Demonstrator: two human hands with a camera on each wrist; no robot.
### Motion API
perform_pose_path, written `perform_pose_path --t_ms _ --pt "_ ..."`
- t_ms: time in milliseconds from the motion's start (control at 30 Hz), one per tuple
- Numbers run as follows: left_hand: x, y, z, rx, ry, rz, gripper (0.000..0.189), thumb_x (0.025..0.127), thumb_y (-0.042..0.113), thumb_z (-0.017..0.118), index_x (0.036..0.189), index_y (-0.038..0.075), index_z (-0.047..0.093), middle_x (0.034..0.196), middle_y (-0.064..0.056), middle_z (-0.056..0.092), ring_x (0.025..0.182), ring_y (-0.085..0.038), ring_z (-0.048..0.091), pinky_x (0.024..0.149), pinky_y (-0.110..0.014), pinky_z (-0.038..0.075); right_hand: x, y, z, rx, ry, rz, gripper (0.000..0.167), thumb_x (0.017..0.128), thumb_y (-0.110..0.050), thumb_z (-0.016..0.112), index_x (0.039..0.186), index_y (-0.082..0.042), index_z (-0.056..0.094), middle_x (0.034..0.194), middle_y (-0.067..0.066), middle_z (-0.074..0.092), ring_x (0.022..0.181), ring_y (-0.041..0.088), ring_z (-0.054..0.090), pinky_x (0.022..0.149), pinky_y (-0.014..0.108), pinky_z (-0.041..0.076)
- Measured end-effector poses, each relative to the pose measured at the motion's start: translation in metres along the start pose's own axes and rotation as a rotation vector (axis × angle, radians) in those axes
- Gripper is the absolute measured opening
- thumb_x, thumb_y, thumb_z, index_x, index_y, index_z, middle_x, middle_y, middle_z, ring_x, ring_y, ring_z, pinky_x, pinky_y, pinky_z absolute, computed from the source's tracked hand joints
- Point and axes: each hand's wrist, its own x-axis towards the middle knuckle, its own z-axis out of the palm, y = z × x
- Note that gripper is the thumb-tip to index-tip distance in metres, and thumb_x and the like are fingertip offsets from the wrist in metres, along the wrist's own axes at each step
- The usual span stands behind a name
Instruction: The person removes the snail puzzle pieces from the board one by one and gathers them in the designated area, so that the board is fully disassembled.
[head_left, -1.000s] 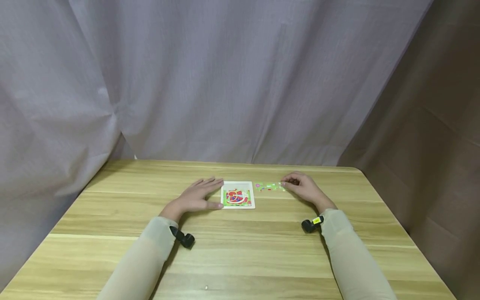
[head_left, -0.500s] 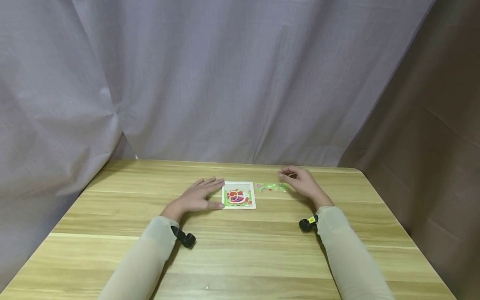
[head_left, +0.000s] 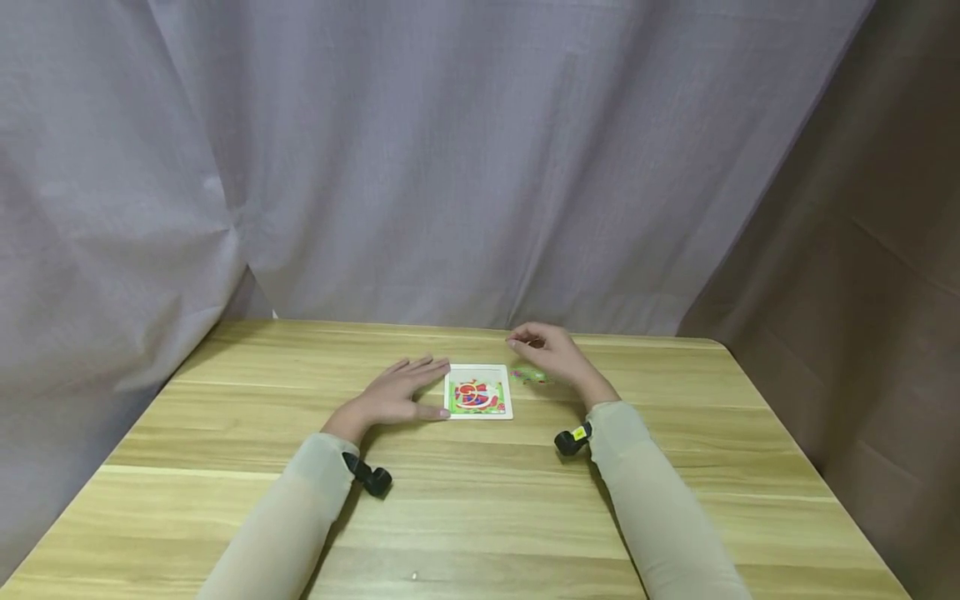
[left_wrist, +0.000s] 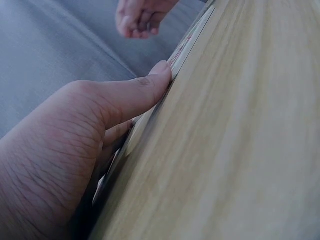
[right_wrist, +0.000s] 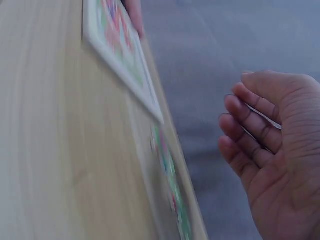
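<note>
A square white-framed picture puzzle (head_left: 478,416) lies flat on the table, its red, white and green picture filling the lower part and a pale strip showing at the top. My left hand (head_left: 393,393) rests at its left side, fingers spread straight and thumb touching the lower left corner. My right hand (head_left: 553,354) is raised above the table, right of the frame's upper corner. In the right wrist view its thumb meets the index finger (right_wrist: 255,97) in a pinch; a small puzzle piece there is mostly hidden. Below lie colourful green puzzle pieces (head_left: 531,376), partly covered by this hand.
The wooden table (head_left: 465,517) runs back to a grey curtain (head_left: 420,167). A darker curtain (head_left: 862,292) hangs at the right. Each wrist carries a small black camera (head_left: 572,441).
My right hand has risen from the right end of the loose pieces and moved left towards the frame, thumb and index finger together. My left hand has stayed in place.
</note>
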Motion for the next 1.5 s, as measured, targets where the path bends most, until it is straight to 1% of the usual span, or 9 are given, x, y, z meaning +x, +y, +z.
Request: perform_pose_path --t_ms 133,267,367,433,900,1033,1200,1400,1500 --pt "-0.001 -0.001 0.002 0.007 -0.005 -0.008 0.094 0.088 0.071 0.057 0.16 0.019 0.028 0.166 0.002 0.024 0.153 -0.026 0.016 0.123 -0.053 0.006 0.011 -0.016 0.025 -0.032 -0.094 -0.029 0.025 0.1 -0.035 0.065 0.112 -0.015 0.075 0.105 -0.004 0.073 0.098 0.016 0.065 0.092 0.038 0.054" --pt "-0.003 -0.002 0.005 0.004 -0.017 -0.029 0.093 0.088 0.072 0.056 0.161 0.023 0.026 0.166 0.004 0.023 0.154 -0.025 0.015 0.124 -0.052 0.005 0.018 -0.028 0.05 -0.041 -0.233 -0.073 0.027 0.1 -0.036 0.063 0.115 -0.016 0.074 0.11 -0.006 0.072 0.101 0.013 0.065 0.093 0.036 0.054" --pt "-0.002 -0.001 0.006 -0.003 -0.009 -0.031 0.093 0.088 0.073 0.055 0.161 0.024 0.025 0.166 0.005 0.023 0.154 -0.025 0.015 0.124 -0.051 0.005 0.021 -0.032 0.062 -0.046 -0.312 -0.091 0.028 0.1 -0.036 0.063 0.116 -0.015 0.074 0.111 -0.006 0.072 0.1 0.012 0.065 0.09 0.034 0.055" --pt "-0.002 0.0 0.005 -0.003 -0.006 -0.033 0.094 0.087 0.074 0.054 0.161 0.024 0.024 0.166 0.006 0.022 0.154 -0.024 0.014 0.124 -0.05 0.005 0.021 -0.033 0.067 -0.065 -0.338 -0.089 0.028 0.1 -0.035 0.064 0.116 -0.015 0.074 0.108 -0.007 0.072 0.097 0.01 0.065 0.088 0.032 0.055" --pt "0.001 0.001 0.002 -0.01 -0.018 -0.036 0.095 0.088 0.074 0.055 0.161 0.021 0.025 0.166 0.004 0.022 0.154 -0.022 0.012 0.124 -0.048 0.004 0.018 -0.036 0.072 -0.073 -0.322 -0.079 0.026 0.1 -0.03 0.065 0.115 -0.011 0.075 0.109 -0.005 0.073 0.101 0.01 0.066 0.092 0.033 0.054" --pt "0.0 0.001 0.002 -0.009 -0.017 -0.03 0.094 0.088 0.072 0.056 0.161 0.021 0.026 0.166 0.003 0.023 0.154 -0.023 0.013 0.124 -0.05 0.004 0.017 -0.037 0.073 -0.049 -0.321 -0.07 0.026 0.1 -0.03 0.065 0.115 -0.012 0.074 0.11 -0.005 0.073 0.101 0.01 0.066 0.092 0.032 0.054" --pt "0.0 0.001 0.001 -0.008 -0.015 -0.033 0.093 0.088 0.072 0.057 0.161 0.026 0.023 0.166 0.003 0.022 0.154 -0.024 0.014 0.124 -0.05 0.005 0.018 -0.036 0.073 0.004 -0.314 -0.042 0.026 0.099 -0.033 0.066 0.116 -0.015 0.074 0.111 -0.007 0.072 0.102 0.011 0.066 0.093 0.033 0.054" --pt "0.0 0.001 0.001 -0.015 -0.006 -0.031 0.092 0.088 0.071 0.058 0.16 0.028 0.022 0.166 0.002 0.022 0.153 -0.026 0.014 0.124 -0.05 0.004 0.019 -0.034 0.075 0.061 -0.314 -0.037 0.021 0.094 -0.018 0.072 0.114 -0.011 0.073 0.109 -0.003 0.073 0.101 0.013 0.067 0.094 0.032 0.054" --pt "0.0 0.001 0.001 -0.017 -0.009 -0.027 0.092 0.087 0.071 0.058 0.161 0.027 0.024 0.166 0.0 0.022 0.153 -0.026 0.015 0.124 -0.051 0.005 0.019 -0.03 0.078 0.061 -0.316 -0.05 0.022 0.092 -0.016 0.075 0.113 -0.01 0.073 0.106 -0.003 0.073 0.099 0.013 0.068 0.092 0.03 0.055"
